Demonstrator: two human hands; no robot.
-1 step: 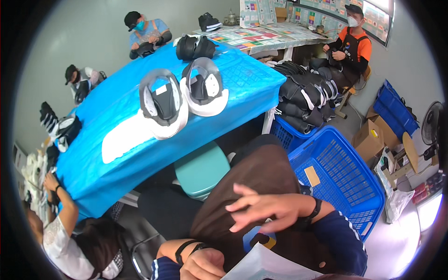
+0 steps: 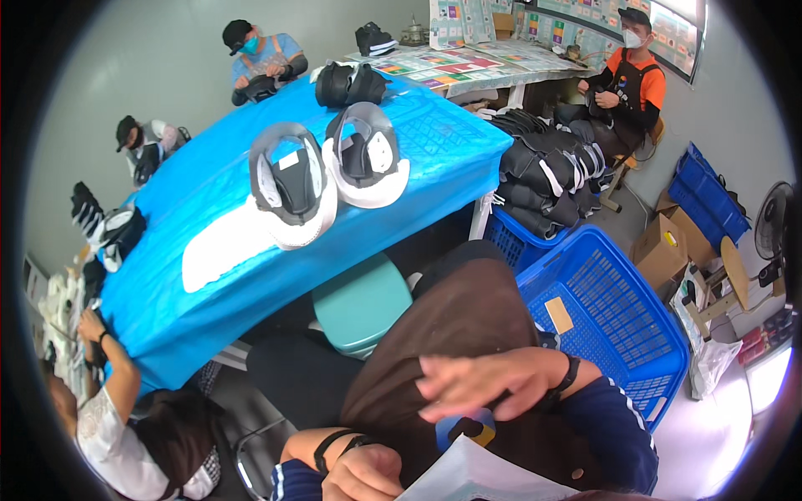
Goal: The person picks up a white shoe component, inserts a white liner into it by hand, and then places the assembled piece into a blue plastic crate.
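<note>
My right hand [image 2: 493,382] hovers over my brown apron [image 2: 443,326], slightly blurred, its fingers stretched out with nothing in them. My left hand [image 2: 364,473] is low at the bottom edge, fingers curled; whatever it may hold is hidden. Beside it a white sheet-like thing [image 2: 493,476] juts in from the lower edge. Away from both hands, two grey, black and white shoe uppers [image 2: 292,192] stand side by side on the blue-covered table [image 2: 209,200], openings up. A flat white patch [image 2: 221,250] lies to their left.
A turquoise stool [image 2: 361,305] stands before my knees. On my right is a blue plastic crate [image 2: 618,292]; beyond it, dark shoe parts [image 2: 543,167] are heaped over another crate. Several people sit around, one close at the left [image 2: 117,434]. A fan [image 2: 773,221] stands far right.
My right hand has shifted slightly to the right and its fingers have drawn closer together. My left hand and the shoe uppers have not moved.
</note>
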